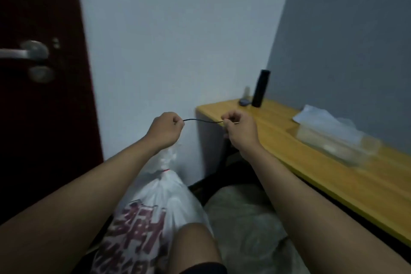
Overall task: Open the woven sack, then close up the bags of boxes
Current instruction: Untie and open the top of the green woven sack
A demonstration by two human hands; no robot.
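We find both hands raised in front of the pale wall, a thin dark wire tie (202, 120) stretched between them. The left hand (165, 130) has its fingers curled into a fist, pinching the left end of the tie; the right hand (240, 132) likewise has its fingers curled tight round the right end. The tie sags slightly in the middle and touches nothing else.

Below the hands, near and left of centre, stands a white plastic bag with red printed characters (155, 202); its neck is gathered and bound with a thin red band (165, 170). To its right lies a greyish, translucent bag (244, 218), its mouth not visible to us. We cannot identify the woven sack with certainty.

On the right runs a yellow wooden tabletop (333, 169) carrying a black cylindrical flask (260, 88) at the far end and a clear plastic box of tissues (333, 138) nearer.

In our judgement the closing step is in hand: the tie is being straightened for use. The next move calls for lowering it to a gathered bag neck, wrapping it round and twisting the ends
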